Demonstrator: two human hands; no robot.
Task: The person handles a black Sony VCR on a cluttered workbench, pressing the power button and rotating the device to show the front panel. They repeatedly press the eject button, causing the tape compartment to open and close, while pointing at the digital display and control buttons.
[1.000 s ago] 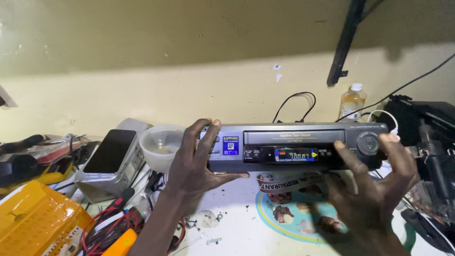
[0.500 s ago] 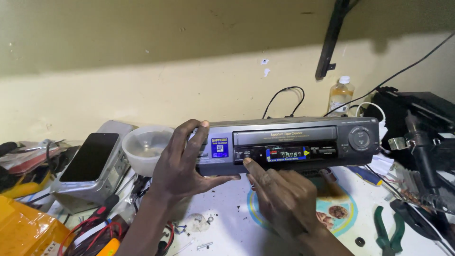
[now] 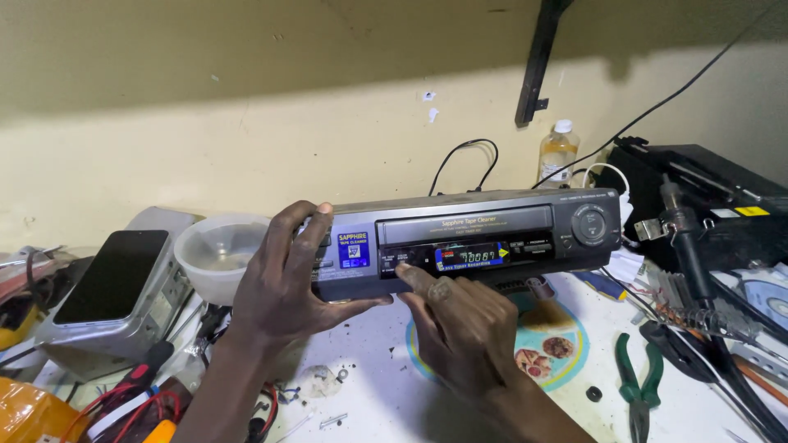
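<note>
Centre of frame: grey video cassette recorder (image 3: 468, 238) on the cluttered white surface (image 3: 377, 385), front panel facing the camera, display lit. Left hand (image 3: 283, 279) clamped around the recorder's left end, thumb beneath, fingers over the top. Right hand (image 3: 460, 328) loosely curled, forefinger extended onto a small button left of the display. Compared with 1 s ago: right hand moved from the recorder's right end to the centre panel, so gripping has given way to button pressing. Camera closer now. White bowl (image 3: 217, 250) and dark phone (image 3: 115, 275) at left, green pliers (image 3: 636, 385) lower right.
</note>
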